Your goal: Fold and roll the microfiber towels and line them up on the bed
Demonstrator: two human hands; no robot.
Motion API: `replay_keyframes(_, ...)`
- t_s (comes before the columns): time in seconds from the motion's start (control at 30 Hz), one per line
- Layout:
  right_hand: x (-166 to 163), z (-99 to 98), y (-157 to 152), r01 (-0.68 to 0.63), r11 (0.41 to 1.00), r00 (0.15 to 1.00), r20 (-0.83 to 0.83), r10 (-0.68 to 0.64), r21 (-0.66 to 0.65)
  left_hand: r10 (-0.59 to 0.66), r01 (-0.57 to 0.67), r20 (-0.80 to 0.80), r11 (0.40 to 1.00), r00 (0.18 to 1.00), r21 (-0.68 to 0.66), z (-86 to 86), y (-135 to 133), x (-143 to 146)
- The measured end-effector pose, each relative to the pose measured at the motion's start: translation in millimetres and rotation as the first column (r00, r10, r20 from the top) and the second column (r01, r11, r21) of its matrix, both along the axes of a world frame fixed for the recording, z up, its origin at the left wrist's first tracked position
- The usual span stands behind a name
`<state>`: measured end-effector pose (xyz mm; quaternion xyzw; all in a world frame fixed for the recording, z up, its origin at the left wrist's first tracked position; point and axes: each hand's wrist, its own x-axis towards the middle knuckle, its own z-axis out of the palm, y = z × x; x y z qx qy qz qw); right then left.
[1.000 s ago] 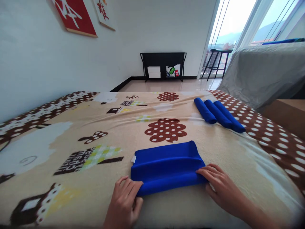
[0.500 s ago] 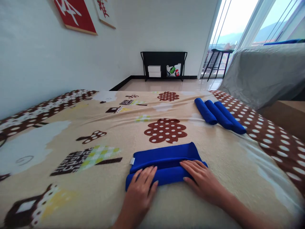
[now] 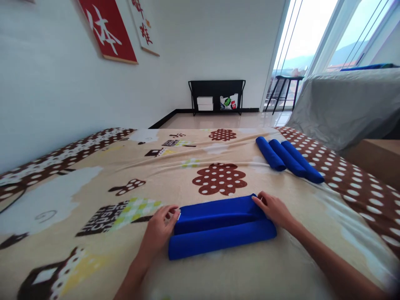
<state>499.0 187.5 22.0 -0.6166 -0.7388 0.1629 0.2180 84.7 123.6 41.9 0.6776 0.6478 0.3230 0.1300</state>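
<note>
A blue towel [image 3: 223, 239] lies before me, its near part rolled into a thick tube and its far part still flat. My left hand [image 3: 162, 223] pinches the far left corner, by a small white tag [image 3: 179, 215]. At the far right corner, my right hand [image 3: 273, 208] grips the edge between thumb and fingers. Farther off to the right, three blue rolled towels [image 3: 288, 159] lie side by side, apart from my hands.
Everything lies on a cream patterned blanket [image 3: 125, 266] with brown dotted borders. A grey-covered piece of furniture [image 3: 350, 104] and a cardboard box [image 3: 375, 158] stand at right. Against the back wall is a black shelf [image 3: 217, 88]; a stool [image 3: 286, 85] stands by the window.
Both hands have moved from the towel's rolled near part outward and away from me to its far corners, closing on them. The camera view has tilted up slightly.
</note>
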Motion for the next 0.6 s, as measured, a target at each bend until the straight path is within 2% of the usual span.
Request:
replay_keyframes(0.07, -6.3, 0.2, 12.7, -0.011, 1.000, 1.000, 0.013, 0.011, 0.012, -0.049, 0.049, 0.000, 0.998, 0.999, -0.039, 0.8, 20.5, 4.0)
replay_keyframes(0.17, -7.9, -1.3, 21.8, -0.039, 0.999, 0.999, 0.013, 0.039, 0.030, -0.101, 0.100, -0.019, 0.994, 0.995, -0.048, 0.2, 35.0, 6.0)
replay_keyframes(0.37, -0.3, -7.6, 27.4, -0.081, 0.994, 0.996, -0.023, 0.083, 0.080, -0.124, 0.123, -0.013, 0.990, 0.992, -0.066, 1.1, 38.9, 1.9)
replay_keyframes(0.53, -0.8, -12.7, 31.8, -0.085, 0.987, 0.994, -0.057, 0.093, 0.134, -0.094, 0.093, -0.014, 0.993, 0.995, -0.073, 5.8, 45.1, -4.8)
replay_keyframes(0.6, -0.4, -14.9, 32.9, -0.099, 0.984, 0.991, -0.070, 0.110, 0.145, -0.126, 0.123, -0.016, 0.987, 0.992, -0.103, 6.3, 45.3, -6.1)
